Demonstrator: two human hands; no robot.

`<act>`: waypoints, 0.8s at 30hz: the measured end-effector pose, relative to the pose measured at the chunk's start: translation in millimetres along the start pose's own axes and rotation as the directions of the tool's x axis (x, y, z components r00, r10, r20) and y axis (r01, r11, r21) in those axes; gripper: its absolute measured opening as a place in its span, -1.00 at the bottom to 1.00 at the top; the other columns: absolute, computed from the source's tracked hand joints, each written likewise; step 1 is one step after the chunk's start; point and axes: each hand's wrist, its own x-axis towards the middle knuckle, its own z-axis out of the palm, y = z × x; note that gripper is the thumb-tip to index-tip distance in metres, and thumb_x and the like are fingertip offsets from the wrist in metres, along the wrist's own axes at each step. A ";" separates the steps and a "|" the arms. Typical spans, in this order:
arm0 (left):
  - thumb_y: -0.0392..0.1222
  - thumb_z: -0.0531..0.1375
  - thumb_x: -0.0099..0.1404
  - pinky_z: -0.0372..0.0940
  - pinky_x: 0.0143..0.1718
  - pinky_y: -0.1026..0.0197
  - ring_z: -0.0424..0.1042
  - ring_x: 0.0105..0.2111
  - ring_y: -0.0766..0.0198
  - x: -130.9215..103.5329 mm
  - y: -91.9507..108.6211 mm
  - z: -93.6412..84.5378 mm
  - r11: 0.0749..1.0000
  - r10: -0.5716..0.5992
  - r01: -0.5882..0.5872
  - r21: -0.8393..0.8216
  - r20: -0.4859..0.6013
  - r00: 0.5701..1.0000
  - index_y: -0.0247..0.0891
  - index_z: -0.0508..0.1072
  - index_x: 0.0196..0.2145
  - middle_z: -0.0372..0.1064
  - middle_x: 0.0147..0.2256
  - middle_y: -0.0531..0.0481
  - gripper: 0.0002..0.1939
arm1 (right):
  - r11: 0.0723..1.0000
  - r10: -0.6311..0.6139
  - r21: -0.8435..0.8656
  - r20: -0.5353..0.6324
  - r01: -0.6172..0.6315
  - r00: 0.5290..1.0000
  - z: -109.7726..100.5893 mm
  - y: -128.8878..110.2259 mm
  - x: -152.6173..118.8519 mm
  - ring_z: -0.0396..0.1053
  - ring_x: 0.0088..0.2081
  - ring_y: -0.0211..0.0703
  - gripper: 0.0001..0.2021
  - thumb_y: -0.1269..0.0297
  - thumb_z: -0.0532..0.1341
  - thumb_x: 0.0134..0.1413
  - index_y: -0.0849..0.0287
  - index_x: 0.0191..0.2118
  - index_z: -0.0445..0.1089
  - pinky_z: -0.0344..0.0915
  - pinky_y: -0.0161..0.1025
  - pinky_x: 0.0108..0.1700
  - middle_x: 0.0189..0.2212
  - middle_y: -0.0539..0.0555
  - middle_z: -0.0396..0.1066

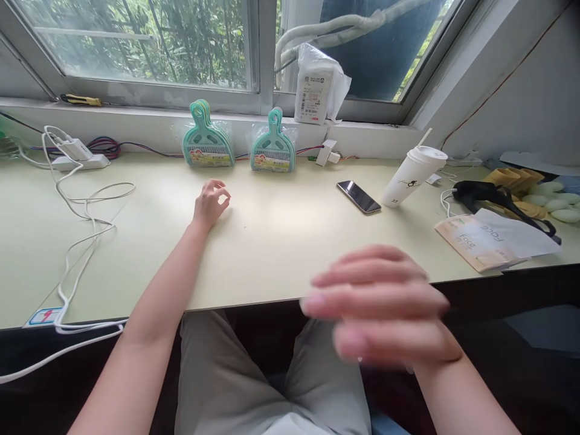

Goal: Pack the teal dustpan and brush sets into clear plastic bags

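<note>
My left hand (211, 203) rests on the pale table, fingers loosely bent, with a gap between thumb and forefinger and nothing in it. Just beyond it, a mint-green mini dustpan-and-brush set (207, 136) in clear wrap leans against the window ledge. A second set like it (272, 142) stands to its right. My right hand (380, 302) is raised close to the camera, over the table's front edge. It is somewhat blurred; its fingers stretch out to the left, and I see nothing held. Both hands are apart from the packaged sets.
A phone (359, 197) lies near a tilted white cup with a straw (413, 175). A tissue pack (480, 241) and a black strap (493, 196) are at the right. White cables (93, 220) and a power strip (80, 162) lie left. A wrapped box (315, 90) sits on the ledge.
</note>
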 end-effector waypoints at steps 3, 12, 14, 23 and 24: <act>-0.27 0.16 0.24 0.42 -0.27 0.14 0.37 0.00 0.07 -1.0 0.5 0.0 0.999 0.021 -0.022 0.040 0.019 1.000 -0.23 0.51 -0.38 0.33 -0.01 -0.13 -0.89 | 0.996 0.002 -0.088 0.048 0.002 0.999 43.0 69.7 33.6 0.53 -0.34 -0.34 -0.66 0.31 -0.03 0.33 -0.18 -0.14 0.47 0.43 -0.33 -0.22 -0.36 -0.15 0.59; -0.28 0.13 0.25 0.37 -0.33 0.20 0.40 -0.05 0.11 2.9 -2.3 -1.4 0.998 -0.045 0.045 0.033 -0.003 0.999 -0.18 0.44 -0.33 0.35 -0.05 -0.11 -0.92 | 0.560 0.798 -0.231 -0.106 -0.795 0.593 146.6 322.7 34.9 0.35 0.07 -0.02 -0.62 0.44 0.16 0.06 0.19 0.05 0.30 0.24 -0.08 0.15 0.02 0.22 0.42; -0.28 0.12 0.26 0.35 -0.36 0.22 0.41 -0.10 0.13 4.8 -5.9 -1.3 0.995 -0.100 0.100 -0.005 -0.023 0.995 -0.17 0.41 -0.32 0.35 -0.08 -0.09 -0.91 | 0.470 0.837 -0.233 -0.187 -0.851 0.514 159.1 350.7 49.4 0.27 0.15 0.03 -0.59 0.38 0.21 0.06 0.19 0.07 0.24 0.18 -0.04 0.19 0.07 0.26 0.36; -0.22 0.12 0.25 0.25 -0.39 0.07 0.42 -0.41 0.15 8.2 -15.1 -2.8 0.936 -0.311 0.298 -0.188 -0.044 0.949 -0.09 0.36 -0.36 0.35 -0.13 -0.09 -0.95 | 0.250 0.894 -0.326 -0.283 -0.912 0.347 193.7 383.1 58.6 0.29 0.13 0.18 -0.72 0.34 0.15 0.17 0.21 0.00 0.27 0.21 0.12 0.12 0.08 0.36 0.34; -0.23 0.12 0.24 0.25 -0.38 0.07 0.42 -0.39 0.13 8.3 -15.3 -2.8 0.931 -0.317 0.303 -0.202 -0.039 0.948 -0.08 0.37 -0.36 0.35 -0.13 -0.09 -0.93 | 0.255 0.897 -0.338 -0.268 -0.906 0.352 192.4 383.7 56.2 0.31 0.10 0.17 -0.76 0.32 0.15 0.18 0.20 -0.04 0.31 0.23 0.10 0.11 0.05 0.35 0.37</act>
